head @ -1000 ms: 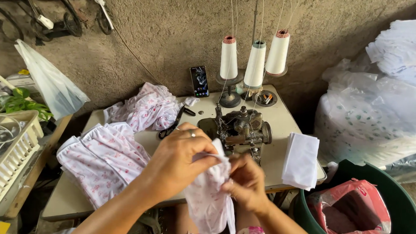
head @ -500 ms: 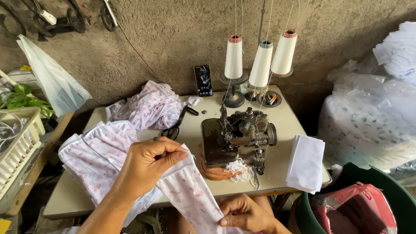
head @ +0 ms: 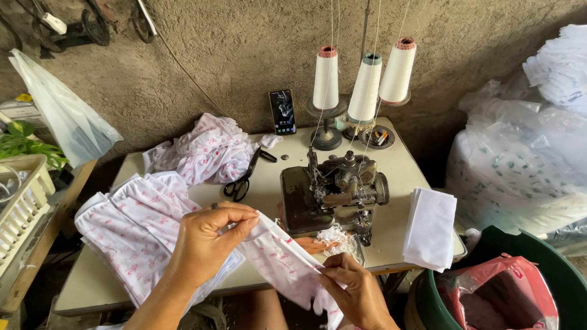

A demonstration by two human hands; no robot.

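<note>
Printed fabric strip [head: 279, 263] between both hands

light: soft daylight, even | shadows: faint, dim under table | glare: none | focus: sharp | edges: wide-angle bending

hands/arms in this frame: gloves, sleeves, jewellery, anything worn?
Both are bare: no gloves and no sleeves on the forearms as far as the frame shows. The left hand wears a thin ring on one finger, near the top knuckles. The right hand shows no ring, watch or band. No wrist straps, tape or markings on either. Nails look short and unpainted.
</note>
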